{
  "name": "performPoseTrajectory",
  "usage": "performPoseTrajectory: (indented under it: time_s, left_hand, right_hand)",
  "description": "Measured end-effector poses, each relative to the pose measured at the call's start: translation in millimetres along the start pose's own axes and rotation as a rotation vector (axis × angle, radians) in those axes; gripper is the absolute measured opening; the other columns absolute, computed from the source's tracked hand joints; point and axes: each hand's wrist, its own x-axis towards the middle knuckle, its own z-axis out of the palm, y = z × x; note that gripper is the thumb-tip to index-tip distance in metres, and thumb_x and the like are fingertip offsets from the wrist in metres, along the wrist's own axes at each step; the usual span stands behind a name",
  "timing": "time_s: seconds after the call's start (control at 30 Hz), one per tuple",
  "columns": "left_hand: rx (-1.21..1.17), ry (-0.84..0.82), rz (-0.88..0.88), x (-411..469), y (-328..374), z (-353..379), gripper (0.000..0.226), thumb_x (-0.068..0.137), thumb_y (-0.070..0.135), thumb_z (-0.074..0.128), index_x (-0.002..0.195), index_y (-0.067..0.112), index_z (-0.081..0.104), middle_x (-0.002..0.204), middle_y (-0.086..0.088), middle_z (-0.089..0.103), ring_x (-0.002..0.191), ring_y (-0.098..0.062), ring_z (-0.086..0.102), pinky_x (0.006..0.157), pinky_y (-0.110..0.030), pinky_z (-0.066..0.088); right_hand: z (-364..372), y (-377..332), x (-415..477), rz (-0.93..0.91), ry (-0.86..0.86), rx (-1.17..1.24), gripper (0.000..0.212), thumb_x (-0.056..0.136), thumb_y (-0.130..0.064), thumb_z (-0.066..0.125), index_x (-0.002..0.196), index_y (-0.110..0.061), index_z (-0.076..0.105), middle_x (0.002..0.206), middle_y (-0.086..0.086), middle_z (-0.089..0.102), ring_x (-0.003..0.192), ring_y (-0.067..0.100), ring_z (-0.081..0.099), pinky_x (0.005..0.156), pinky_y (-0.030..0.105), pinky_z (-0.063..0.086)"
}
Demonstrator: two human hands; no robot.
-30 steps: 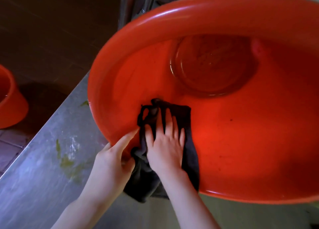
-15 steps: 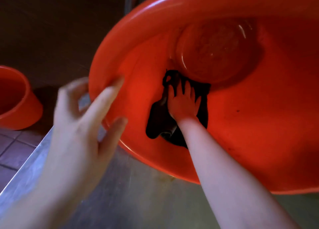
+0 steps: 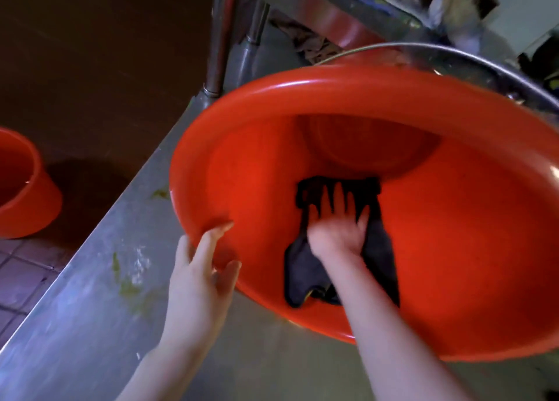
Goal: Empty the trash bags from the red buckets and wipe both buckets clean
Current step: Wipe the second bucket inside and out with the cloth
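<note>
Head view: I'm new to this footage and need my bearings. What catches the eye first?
A big red bucket, tipped toward the camera on the steel counter, fills the centre and right. Inside it the right hand presses a dark cloth flat against the wall, while the left hand touches the near rim. A second red bucket stands on the floor at far left.

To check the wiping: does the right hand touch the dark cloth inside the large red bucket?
Touching. The head view shows the right hand lying flat on the dark cloth, fingers spread, inside the large red bucket.
</note>
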Motion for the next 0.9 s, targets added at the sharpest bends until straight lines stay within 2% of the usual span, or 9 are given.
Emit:
performPoseTrajectory:
  time_s: [0.07,0.17,0.23,0.37,0.43,0.5,0.67,0.8,0.9]
  left_hand:
    - [-0.015,0.01,-0.041,2,-2,7,0.062,0.079,0.003,0.074,0.123,0.041,0.053,0.109,0.008,0.046,0.071,-0.003,0.058,0.067,-0.004,0.043]
    - [-0.016,0.006,-0.086,5,-5,8,0.063,0.077,0.001,0.074,0.119,0.043,0.053,0.105,0.009,0.047,0.07,-0.006,0.058,0.066,-0.003,0.041]
    - [-0.027,-0.002,-0.097,7,-8,6,0.063,0.077,0.001,0.073,0.118,0.044,0.053,0.107,0.011,0.049,0.072,-0.005,0.059,0.066,-0.003,0.041]
    - [-0.066,-0.024,-0.09,4,-11,6,0.063,0.077,0.001,0.073,0.118,0.044,0.053,0.11,0.012,0.049,0.073,-0.007,0.059,0.07,-0.012,0.049]
    - [-0.095,-0.032,-0.083,2,-12,7,0.061,0.078,0.003,0.074,0.119,0.043,0.053,0.11,0.012,0.048,0.07,-0.007,0.06,0.069,-0.011,0.048]
    - [-0.108,-0.027,-0.078,1,-12,9,0.06,0.079,0.004,0.074,0.119,0.043,0.053,0.11,0.012,0.047,0.07,-0.006,0.06,0.07,-0.008,0.047]
    - [-0.103,-0.005,-0.091,0,-11,11,0.062,0.078,-0.001,0.073,0.119,0.042,0.053,0.109,0.008,0.049,0.074,-0.005,0.059,0.07,-0.006,0.045]
    - [-0.082,-0.014,-0.086,1,-11,10,0.066,0.076,-0.002,0.072,0.12,0.043,0.052,0.109,0.009,0.05,0.075,-0.004,0.058,0.069,-0.004,0.042]
    - [-0.077,-0.02,-0.087,1,-11,9,0.066,0.076,-0.002,0.071,0.12,0.043,0.053,0.109,0.01,0.049,0.072,-0.005,0.058,0.069,-0.004,0.042]
  right_hand:
    - [10,-25,-48,-0.071,0.064,0.103,0.059,0.099,-0.05,0.024,0.154,-0.031,0.014,0.163,-0.002,0.009,0.148,0.019,0.013,0.118,0.05,0.009]
    - [16,-57,-96,-0.11,0.144,0.224,0.059,0.096,-0.052,0.026,0.15,-0.03,0.032,0.158,-0.001,0.027,0.142,0.022,0.032,0.113,0.051,0.024]
    - [14,-62,-85,-0.083,0.124,0.235,0.058,0.096,-0.053,0.028,0.15,-0.032,0.031,0.158,-0.001,0.027,0.143,0.022,0.03,0.114,0.052,0.021]
    - [10,-48,-3,0.08,0.029,0.264,0.057,0.1,-0.051,0.025,0.153,-0.034,0.014,0.162,-0.003,0.01,0.148,0.018,0.01,0.118,0.051,0.005]
    - [1,-45,34,0.154,-0.049,0.322,0.057,0.101,-0.051,0.022,0.154,-0.034,0.012,0.162,-0.002,0.009,0.148,0.02,0.009,0.118,0.052,0.003]
    - [0,-49,49,0.18,-0.051,0.336,0.056,0.101,-0.05,0.021,0.154,-0.033,0.013,0.162,-0.001,0.01,0.148,0.021,0.01,0.118,0.053,0.004]
    - [12,-51,-17,0.015,0.079,0.247,0.058,0.1,-0.05,0.029,0.154,-0.031,0.017,0.161,0.0,0.015,0.148,0.019,0.014,0.117,0.049,0.008]
    - [18,-61,-89,-0.093,0.155,0.228,0.058,0.096,-0.053,0.028,0.148,-0.029,0.036,0.155,0.002,0.032,0.141,0.025,0.033,0.114,0.052,0.024]
    - [15,-68,-66,-0.068,0.141,0.29,0.058,0.096,-0.052,0.031,0.151,-0.032,0.028,0.157,-0.001,0.028,0.144,0.021,0.027,0.114,0.053,0.02]
